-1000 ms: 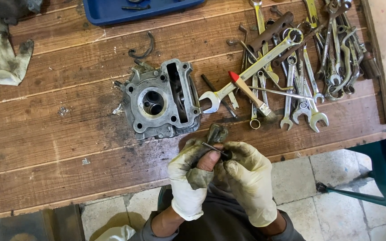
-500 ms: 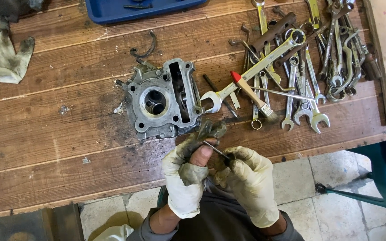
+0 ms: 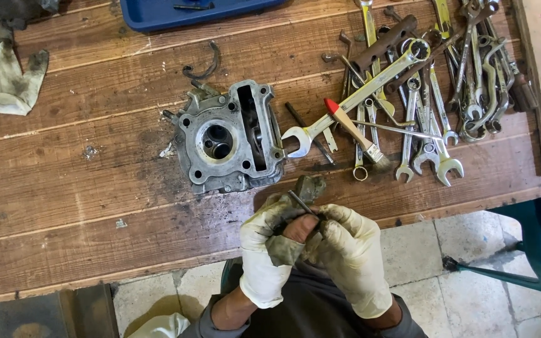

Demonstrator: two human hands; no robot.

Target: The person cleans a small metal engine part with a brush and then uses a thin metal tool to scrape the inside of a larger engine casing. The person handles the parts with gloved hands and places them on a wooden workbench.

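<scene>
Both my hands wear dirty pale gloves and meet over the table's near edge. My left hand (image 3: 270, 250) has a torn glove with a bare thumb showing. Together with my right hand (image 3: 352, 256) it pinches a thin dark metal pin (image 3: 300, 201) and a small grimy metal part (image 3: 310, 186) sticking up above the fingers. Just beyond the hands, a grey aluminium engine cylinder head (image 3: 230, 139) lies flat on the wooden table (image 3: 82, 200), its round chamber facing up.
Several spanners and wrenches (image 3: 421, 94) lie heaped at the right, with a red-tipped brush (image 3: 352, 128) among them. A blue tray (image 3: 189, 11) is at the far edge, a dirty white rag (image 3: 7, 81) at the left, and a green chair leg (image 3: 521, 263) at lower right.
My hands stay joined at the table edge; the fingers have shifted slightly around the pin and the small part. The cylinder head and tools have not moved.
</scene>
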